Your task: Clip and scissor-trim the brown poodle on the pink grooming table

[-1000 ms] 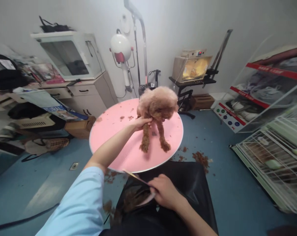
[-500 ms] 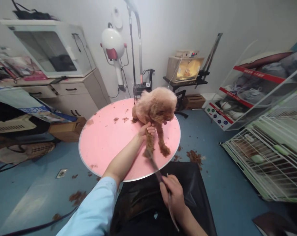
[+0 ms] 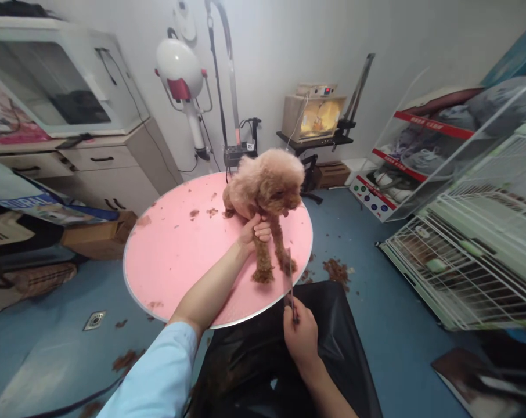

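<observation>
A curly brown dog (image 3: 271, 180) sits on a round pink table (image 3: 171, 255), its head turned to the right. My left hand (image 3: 255, 229) is closed around the upper part of its nearer front leg (image 3: 263, 261). That leg's paw seems to rest on the table near its front edge. At the table's front rim, my right hand (image 3: 301, 328) grips what look like grooming scissors (image 3: 290, 284), long and thin. Their tip points up beside the dog's other front paw (image 3: 288, 262); whether it touches the fur I cannot tell.
Hair clippings (image 3: 337, 273) lie on the blue floor and in small tufts on the table. A black apron (image 3: 332, 360) covers my lap. Behind the table stand a white dryer (image 3: 179, 67) and a metal arm (image 3: 234, 87). A wire cage (image 3: 446, 267) is at right.
My right hand has brought the scissors from the nearer front paw rightward to the other one, turning them more upright. My left hand keeps its hold. The whole view has shifted slightly.
</observation>
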{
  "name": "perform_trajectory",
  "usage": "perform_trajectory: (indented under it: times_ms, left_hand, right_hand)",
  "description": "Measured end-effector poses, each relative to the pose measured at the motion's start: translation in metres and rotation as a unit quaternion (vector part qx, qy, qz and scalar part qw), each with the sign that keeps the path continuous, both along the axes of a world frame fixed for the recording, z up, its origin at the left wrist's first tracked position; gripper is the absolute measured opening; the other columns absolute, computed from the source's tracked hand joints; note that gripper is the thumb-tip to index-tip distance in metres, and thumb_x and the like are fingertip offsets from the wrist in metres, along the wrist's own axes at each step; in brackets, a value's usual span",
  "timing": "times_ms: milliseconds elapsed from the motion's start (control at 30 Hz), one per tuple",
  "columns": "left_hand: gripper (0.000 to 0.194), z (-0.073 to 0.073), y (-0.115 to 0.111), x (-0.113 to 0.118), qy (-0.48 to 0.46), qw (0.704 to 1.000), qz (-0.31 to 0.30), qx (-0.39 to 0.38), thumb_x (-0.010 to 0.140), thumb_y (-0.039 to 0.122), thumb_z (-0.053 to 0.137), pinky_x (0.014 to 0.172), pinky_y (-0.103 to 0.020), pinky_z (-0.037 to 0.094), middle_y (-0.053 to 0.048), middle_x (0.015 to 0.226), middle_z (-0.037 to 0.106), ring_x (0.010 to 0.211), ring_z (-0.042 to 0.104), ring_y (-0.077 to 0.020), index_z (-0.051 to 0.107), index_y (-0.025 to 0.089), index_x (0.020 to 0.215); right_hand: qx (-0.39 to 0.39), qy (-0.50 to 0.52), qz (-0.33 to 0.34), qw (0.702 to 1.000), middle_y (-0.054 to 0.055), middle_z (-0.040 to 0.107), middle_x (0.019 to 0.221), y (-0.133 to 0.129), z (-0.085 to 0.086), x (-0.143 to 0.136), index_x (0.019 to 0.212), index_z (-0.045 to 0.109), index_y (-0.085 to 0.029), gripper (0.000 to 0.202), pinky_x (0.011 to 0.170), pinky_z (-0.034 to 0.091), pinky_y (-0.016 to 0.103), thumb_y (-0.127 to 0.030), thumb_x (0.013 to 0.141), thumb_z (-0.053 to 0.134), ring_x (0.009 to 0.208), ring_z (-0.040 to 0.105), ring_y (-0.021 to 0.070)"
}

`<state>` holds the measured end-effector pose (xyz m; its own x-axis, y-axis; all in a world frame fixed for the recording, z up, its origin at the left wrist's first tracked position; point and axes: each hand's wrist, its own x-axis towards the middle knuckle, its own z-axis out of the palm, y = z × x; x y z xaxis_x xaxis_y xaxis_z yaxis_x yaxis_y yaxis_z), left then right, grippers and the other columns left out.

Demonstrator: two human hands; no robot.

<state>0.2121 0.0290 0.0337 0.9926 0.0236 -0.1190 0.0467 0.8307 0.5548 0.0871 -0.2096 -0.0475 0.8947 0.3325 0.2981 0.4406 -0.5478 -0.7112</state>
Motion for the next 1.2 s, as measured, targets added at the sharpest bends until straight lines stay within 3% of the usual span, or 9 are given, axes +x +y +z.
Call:
perform_trajectory:
  times_ms: [133, 233, 400, 500, 667, 767, 867, 1000, 1200]
  left_hand:
    - [0.035, 0.005, -0.005, -0.002, 0.002, 1.0, 0.004, -0.003, 0.095, 0.047, 0.047, 0.04, -0.02, 0.026, 0.007, 0.046, 0.027, 0.036, 0.027, -0.0066, 0.051, 0.02, 0.074]
    - [0.036, 0.01, -0.006, -0.003, 0.005, 1.0, 0.006, -0.002, 0.095, 0.048, 0.047, 0.038, -0.02, 0.024, 0.007, 0.046, 0.027, 0.035, 0.026, -0.0064, 0.051, 0.02, 0.073]
    - [0.039, 0.014, -0.005, -0.005, 0.013, 1.0, -0.001, -0.003, 0.099, 0.043, 0.04, 0.034, -0.017, 0.018, 0.008, 0.045, 0.022, 0.032, 0.018, -0.0044, 0.049, 0.018, 0.07]
    - [0.042, 0.015, -0.004, -0.006, 0.017, 1.0, -0.021, -0.015, 0.1, 0.039, 0.036, 0.033, -0.014, 0.016, 0.008, 0.045, 0.021, 0.032, 0.016, -0.0034, 0.048, 0.016, 0.067]
    - [0.046, 0.015, -0.002, -0.005, 0.011, 0.999, -0.033, -0.034, 0.101, 0.037, 0.032, 0.032, -0.014, 0.013, 0.009, 0.044, 0.017, 0.03, 0.017, -0.0032, 0.049, 0.015, 0.064]
    - [0.053, 0.016, -0.001, -0.005, 0.026, 0.999, -0.027, -0.023, 0.102, 0.038, 0.023, 0.032, -0.015, 0.01, 0.009, 0.043, 0.016, 0.028, 0.015, -0.0037, 0.05, 0.015, 0.063]
    - [0.051, 0.017, -0.002, -0.005, 0.034, 0.999, -0.01, -0.013, 0.102, 0.039, 0.027, 0.032, -0.015, 0.009, 0.009, 0.042, 0.017, 0.028, 0.015, -0.0034, 0.05, 0.015, 0.063]
    - [0.045, 0.017, -0.007, -0.005, 0.028, 1.0, 0.005, -0.007, 0.101, 0.036, 0.033, 0.033, -0.015, 0.009, 0.009, 0.042, 0.018, 0.028, 0.02, -0.0034, 0.05, 0.015, 0.065]
    - [0.042, 0.013, -0.011, -0.004, 0.024, 1.0, -0.012, -0.002, 0.101, 0.035, 0.034, 0.033, -0.016, 0.009, 0.009, 0.042, 0.02, 0.027, 0.023, -0.0036, 0.051, 0.016, 0.068]
  right_hand:
    - [0.072, 0.104, -0.012, 0.992, 0.003, 0.059, 0.067, -0.005, -0.001, 0.007, 0.109, 0.063, -0.014, 0.036, 0.065, 0.047, 0.03, -0.036, 0.09, 0.042, 0.062, 0.056, 0.0187]
    - [0.082, 0.173, -0.087, 0.978, 0.004, 0.062, 0.072, -0.01, 0.009, 0.055, 0.116, 0.057, -0.011, 0.042, 0.061, 0.046, 0.028, -0.037, 0.087, 0.042, 0.063, 0.057, 0.0191]
    - [-0.173, 0.139, -0.035, 0.974, 0.012, 0.07, 0.089, 0.003, 0.048, 0.167, 0.101, 0.066, -0.014, 0.034, 0.068, 0.042, 0.028, -0.03, 0.09, 0.038, 0.081, 0.064, 0.0227]
    - [-0.277, 0.085, -0.013, 0.957, 0.014, 0.07, 0.094, 0.015, 0.071, 0.194, 0.098, 0.069, -0.016, 0.032, 0.071, 0.041, 0.028, -0.035, 0.092, 0.043, 0.088, 0.065, 0.0241]
    - [-0.236, 0.047, -0.058, 0.969, 0.015, 0.069, 0.088, 0.0, 0.086, 0.15, 0.084, 0.064, -0.016, 0.036, 0.071, 0.042, 0.03, -0.038, 0.095, 0.037, 0.084, 0.066, 0.0249]
    - [-0.109, 0.164, 0.018, 0.98, 0.011, 0.068, 0.078, -0.015, 0.072, 0.095, 0.073, 0.056, -0.019, 0.039, 0.068, 0.044, 0.03, -0.04, 0.095, 0.032, 0.074, 0.065, 0.0216]
    - [0.086, 0.415, 0.131, 0.896, 0.005, 0.068, 0.067, -0.015, 0.048, 0.039, 0.08, 0.052, -0.02, 0.035, 0.065, 0.05, 0.03, -0.05, 0.091, 0.037, 0.063, 0.066, 0.0186]
    - [0.229, 0.547, 0.19, 0.783, 0.008, 0.071, 0.096, 0.003, 0.024, -0.017, 0.104, 0.049, -0.021, 0.045, 0.081, 0.054, 0.037, -0.034, 0.068, 0.072, 0.087, 0.071, 0.0216]
    - [0.195, 0.396, 0.17, 0.881, 0.005, 0.065, 0.095, 0.014, 0.008, -0.04, 0.103, 0.051, -0.02, 0.037, 0.087, 0.053, 0.038, -0.018, 0.069, 0.065, 0.091, 0.068, 0.0203]
